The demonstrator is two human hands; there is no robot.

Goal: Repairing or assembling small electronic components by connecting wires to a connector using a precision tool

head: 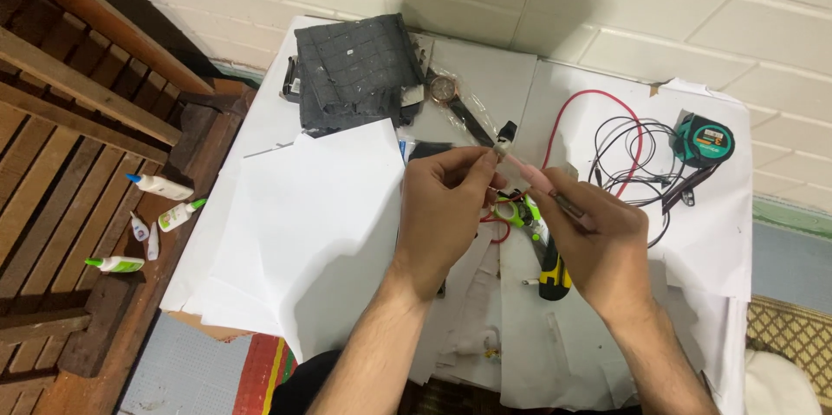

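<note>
My left hand (444, 211) pinches a small grey-white part (500, 149) between thumb and fingertips above the paper-covered table (693, 233). My right hand (598, 246) grips a thin pink-tipped tool (539, 179) like a pen, its tip meeting that small part. Just beyond the fingertips lies a wristwatch (445, 90) with a dark strap in a clear plastic sleeve. Under my hands sits a yellow, black and green hand tool (548, 263).
A dark grey quilted cloth (355, 68) lies at the table's back. Red and black wires (628, 151) and a green meter (704, 139) are at the right. Loose white paper sheets (303, 224) cover the left. Several white glue bottles (160, 187) rest on the wooden slats.
</note>
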